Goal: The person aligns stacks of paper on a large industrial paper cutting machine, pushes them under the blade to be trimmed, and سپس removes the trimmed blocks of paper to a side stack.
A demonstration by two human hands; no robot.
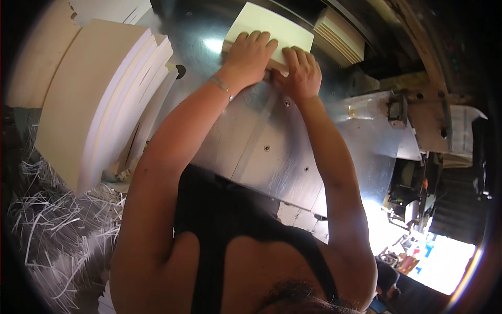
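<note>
A thick stack of cream paper (272, 27) lies on a shiny metal table (219, 141) at the far side. Both my arms reach forward to its near edge. My left hand (248, 58) grips the left part of that edge, its fingers bent over the top sheet. At the near right corner my right hand (302, 70) holds the stack, fingertips on top and thumb low against the near side. The palms hide part of the stack's near face.
Tall piles of cream paper (86, 89) stand at the left. Shredded paper strips (57, 235) heap below them. Another paper stack (340, 36) sits at the far right, beside dark machine parts. A metal bracket (397, 111) stands at the table's right side.
</note>
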